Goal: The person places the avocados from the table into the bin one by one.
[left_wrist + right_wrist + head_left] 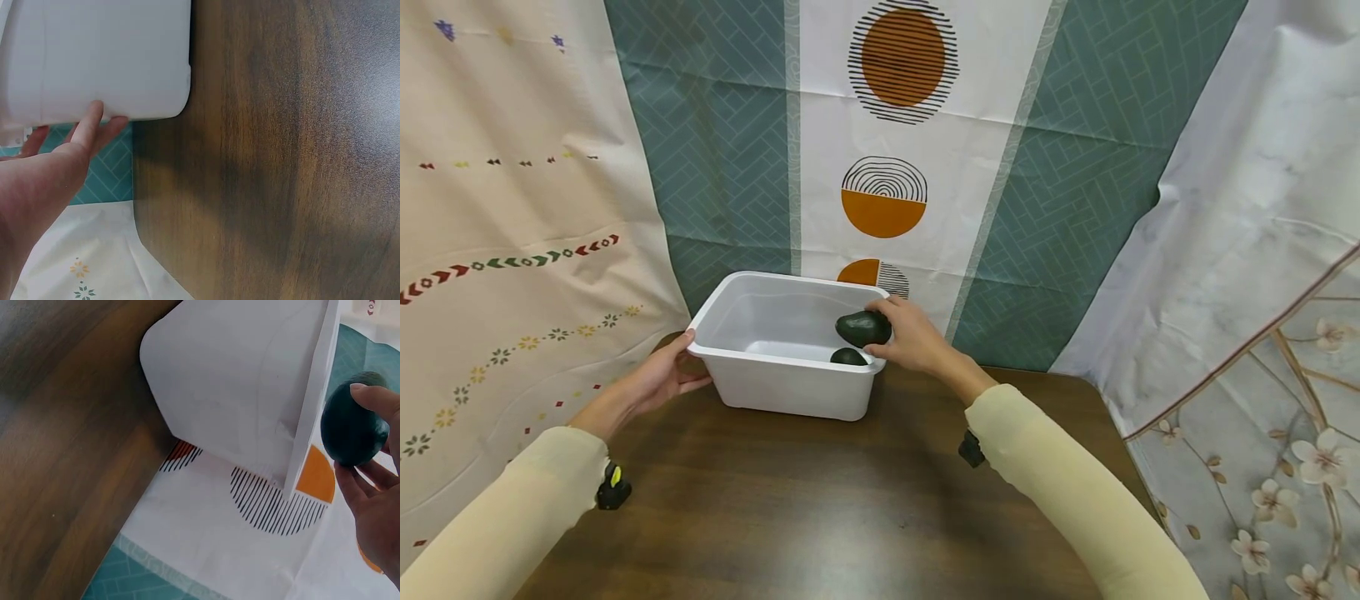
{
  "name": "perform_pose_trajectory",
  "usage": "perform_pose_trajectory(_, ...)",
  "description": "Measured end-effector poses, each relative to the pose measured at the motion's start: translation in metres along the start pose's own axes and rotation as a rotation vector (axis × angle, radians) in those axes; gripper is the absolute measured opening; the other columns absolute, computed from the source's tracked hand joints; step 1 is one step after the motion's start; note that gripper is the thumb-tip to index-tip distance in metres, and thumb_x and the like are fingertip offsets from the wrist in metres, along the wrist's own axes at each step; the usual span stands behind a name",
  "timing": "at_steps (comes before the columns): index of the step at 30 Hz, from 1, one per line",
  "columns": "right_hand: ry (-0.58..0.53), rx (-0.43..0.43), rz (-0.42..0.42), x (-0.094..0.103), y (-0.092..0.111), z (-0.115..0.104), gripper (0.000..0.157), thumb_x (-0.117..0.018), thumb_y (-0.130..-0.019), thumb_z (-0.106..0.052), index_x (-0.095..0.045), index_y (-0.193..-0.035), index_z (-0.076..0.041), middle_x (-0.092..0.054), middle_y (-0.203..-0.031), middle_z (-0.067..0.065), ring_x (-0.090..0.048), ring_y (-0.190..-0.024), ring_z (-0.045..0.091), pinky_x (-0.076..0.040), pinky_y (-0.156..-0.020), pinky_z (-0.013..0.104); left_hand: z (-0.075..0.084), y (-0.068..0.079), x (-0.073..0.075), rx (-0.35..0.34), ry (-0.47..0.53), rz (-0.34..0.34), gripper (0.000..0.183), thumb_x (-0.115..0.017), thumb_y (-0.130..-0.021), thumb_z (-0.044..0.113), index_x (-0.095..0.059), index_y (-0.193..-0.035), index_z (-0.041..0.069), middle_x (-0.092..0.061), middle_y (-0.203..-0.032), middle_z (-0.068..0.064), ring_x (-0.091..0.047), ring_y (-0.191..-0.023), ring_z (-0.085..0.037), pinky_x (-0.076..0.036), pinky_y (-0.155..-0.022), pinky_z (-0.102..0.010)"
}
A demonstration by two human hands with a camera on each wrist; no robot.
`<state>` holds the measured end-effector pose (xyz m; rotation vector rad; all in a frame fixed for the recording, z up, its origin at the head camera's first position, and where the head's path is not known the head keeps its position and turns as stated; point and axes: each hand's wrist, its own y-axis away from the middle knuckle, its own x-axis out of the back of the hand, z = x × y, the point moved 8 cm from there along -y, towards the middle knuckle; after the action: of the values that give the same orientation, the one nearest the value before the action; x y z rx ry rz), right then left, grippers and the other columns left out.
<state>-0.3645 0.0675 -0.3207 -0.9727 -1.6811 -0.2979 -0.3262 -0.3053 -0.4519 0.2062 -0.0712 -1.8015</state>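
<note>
A white plastic tub (790,387) stands on the brown table. At its left end is my left hand (664,371), thumb up at the rim corner and fingers lower against the end wall. In the left wrist view, the fingers (94,125) touch the tub wall (112,56). My right hand (910,335) grips a dark green avocado (859,327) over the tub's right end. The right wrist view shows thumb and fingertips around this avocado (353,425), above the rim. Below it, another avocado (847,357) lies inside the tub, partly hidden by the front rim.
The brown wooden table (820,517) extends toward me in front of the tub. A green and white patterned cloth (722,150) hangs close behind the tub. Other cloths hang at the left (512,208) and right (1247,250).
</note>
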Motion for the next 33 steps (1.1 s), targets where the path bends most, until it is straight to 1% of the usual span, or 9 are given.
perform_pose_trajectory(4, -0.029, 0.007, 0.022, -0.002, -0.004, -0.005, 0.062, -0.087, -0.091, -0.029, -0.06, -0.144, -0.008, -0.061, -0.136, 0.01, -0.059, -0.115, 0.028, -0.055, -0.099, 0.041, -0.001, -0.001, 0.001, -0.007, -0.007, -0.004, 0.079, -0.028, -0.114, 0.056, 0.005, -0.17, 0.011, -0.008, -0.167, -0.024, -0.02, -0.146, -0.064, -0.044, -0.118, -0.051)
perform_pose_trajectory(7, -0.074, 0.003, 0.057, -0.001, -0.006, -0.007, 0.062, -0.087, -0.091, -0.029, -0.06, -0.143, -0.008, -0.061, -0.134, 0.01, -0.06, -0.112, 0.026, -0.056, -0.097, 0.039, 0.0, -0.001, 0.002, -0.016, -0.015, -0.003, 0.078, -0.029, -0.114, 0.055, 0.003, -0.17, 0.01, -0.016, -0.164, -0.022, -0.021, -0.145, -0.064, -0.046, -0.117, -0.05)
perform_pose_trajectory(10, -0.142, -0.013, 0.101, 0.002, -0.01, -0.008, 0.062, -0.088, -0.091, -0.026, -0.061, -0.143, -0.007, -0.061, -0.135, 0.011, -0.061, -0.115, 0.026, -0.058, -0.1, 0.039, 0.001, 0.0, 0.001, -0.023, -0.024, -0.004, 0.078, -0.029, -0.115, 0.054, 0.002, -0.17, 0.01, -0.024, -0.159, -0.019, -0.022, -0.145, -0.063, -0.051, -0.112, -0.046)
perform_pose_trajectory(13, -0.22, -0.047, 0.136, 0.005, -0.012, -0.008, 0.062, -0.088, -0.09, -0.023, -0.06, -0.143, -0.006, -0.06, -0.14, 0.011, -0.06, -0.122, 0.026, -0.056, -0.106, 0.039, 0.001, 0.0, 0.001, -0.022, -0.019, -0.002, 0.077, -0.029, -0.115, 0.054, 0.001, -0.17, 0.01, -0.027, -0.156, -0.016, -0.023, -0.145, -0.063, -0.052, -0.111, -0.044)
perform_pose_trajectory(17, -0.324, -0.098, 0.167, 0.006, -0.014, -0.007, 0.062, -0.087, -0.091, -0.022, -0.058, -0.144, -0.008, -0.06, -0.141, 0.008, -0.059, -0.127, 0.025, -0.054, -0.109, 0.038, 0.001, 0.0, 0.0, -0.016, -0.016, 0.002, 0.077, -0.029, -0.115, 0.054, 0.002, -0.17, 0.01, -0.025, -0.157, -0.016, -0.023, -0.145, -0.063, -0.051, -0.113, -0.045)
perform_pose_trajectory(23, -0.456, -0.136, 0.209, 0.006, -0.014, -0.002, 0.059, -0.087, -0.091, -0.022, -0.06, -0.142, -0.011, -0.062, -0.138, 0.007, -0.059, -0.125, 0.024, -0.054, -0.109, 0.04, 0.001, -0.001, 0.0, -0.008, -0.008, -0.002, 0.078, -0.028, -0.114, 0.056, 0.005, -0.17, 0.013, -0.008, -0.167, -0.023, -0.02, -0.147, -0.062, -0.038, -0.121, -0.054)
perform_pose_trajectory(26, -0.509, -0.163, 0.223, 0.003, -0.013, 0.002, 0.058, -0.087, -0.091, -0.023, -0.06, -0.141, -0.012, -0.062, -0.137, 0.007, -0.059, -0.124, 0.025, -0.055, -0.108, 0.04, 0.0, -0.002, 0.001, -0.006, -0.006, -0.005, 0.078, -0.028, -0.114, 0.056, 0.006, -0.171, 0.014, -0.006, -0.169, -0.024, -0.02, -0.147, -0.062, -0.036, -0.121, -0.055)
perform_pose_trajectory(29, -0.576, -0.21, 0.234, 0.0, -0.013, 0.007, 0.059, -0.087, -0.091, -0.025, -0.059, -0.142, -0.013, -0.061, -0.137, 0.009, -0.06, -0.124, 0.026, -0.055, -0.107, 0.04, -0.001, -0.002, 0.002, -0.004, -0.002, -0.002, 0.078, -0.028, -0.114, 0.056, 0.005, -0.171, 0.014, -0.005, -0.169, -0.024, -0.02, -0.148, -0.061, -0.036, -0.121, -0.055)
perform_pose_trajectory(33, -0.689, -0.293, 0.263, -0.003, -0.011, 0.013, 0.06, -0.086, -0.092, -0.026, -0.057, -0.143, -0.013, -0.06, -0.138, 0.011, -0.061, -0.123, 0.028, -0.056, -0.104, 0.043, -0.001, -0.003, 0.003, -0.005, 0.005, -0.007, 0.077, -0.028, -0.114, 0.056, 0.005, -0.171, 0.014, -0.003, -0.17, -0.023, -0.019, -0.148, -0.061, -0.032, -0.122, -0.057)
